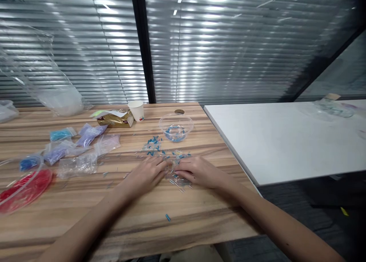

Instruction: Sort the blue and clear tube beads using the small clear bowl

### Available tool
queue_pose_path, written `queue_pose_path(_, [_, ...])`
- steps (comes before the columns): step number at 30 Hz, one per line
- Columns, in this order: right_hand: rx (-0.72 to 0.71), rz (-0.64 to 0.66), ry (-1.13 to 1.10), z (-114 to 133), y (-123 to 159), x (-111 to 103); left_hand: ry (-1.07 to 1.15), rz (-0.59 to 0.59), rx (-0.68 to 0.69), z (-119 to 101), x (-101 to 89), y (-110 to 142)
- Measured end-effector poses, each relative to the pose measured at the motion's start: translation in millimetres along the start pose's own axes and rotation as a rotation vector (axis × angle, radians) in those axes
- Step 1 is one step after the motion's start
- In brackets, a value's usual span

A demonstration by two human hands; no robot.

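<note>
Toward the right edge of the table (200, 224), I have the left hand (151, 168) and right hand (200, 171) close together among the beads (153, 141), fingers bent; whether they pinch any, I cannot tell. Low, light touches should prevent skittering.

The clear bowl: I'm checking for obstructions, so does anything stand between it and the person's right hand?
Nothing upright is visible between the right hand and the clear bowl. Only small loose pieces, some blue, lie scattered on the wooden table between them.
</note>
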State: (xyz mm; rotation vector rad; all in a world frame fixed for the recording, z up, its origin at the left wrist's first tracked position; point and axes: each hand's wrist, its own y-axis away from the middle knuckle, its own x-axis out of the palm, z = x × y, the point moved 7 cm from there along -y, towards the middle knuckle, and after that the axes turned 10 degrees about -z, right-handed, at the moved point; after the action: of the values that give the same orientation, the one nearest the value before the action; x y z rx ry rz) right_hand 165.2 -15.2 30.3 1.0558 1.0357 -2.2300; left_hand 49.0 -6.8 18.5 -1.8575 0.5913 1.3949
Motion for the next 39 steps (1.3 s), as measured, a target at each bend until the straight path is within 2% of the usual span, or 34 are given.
queue_pose_path(7, [-0.018, -0.011, 0.005, 1.0, -0.5, -1.6, -0.009, -0.030, 0.017, -0.3, -1.4, 0.4])
queue_pose_path(18, [-0.020, -0.003, -0.008, 0.5, 0.3, -0.8, -0.028, 0.003, 0.011, -1.7, -1.8, -0.9])
queue_pose_path(39, [-0.010, -0.004, 0.009, 1.7, -1.2, -4.6, -0.025, -0.007, 0.025, -2.1, -1.4, -0.8])
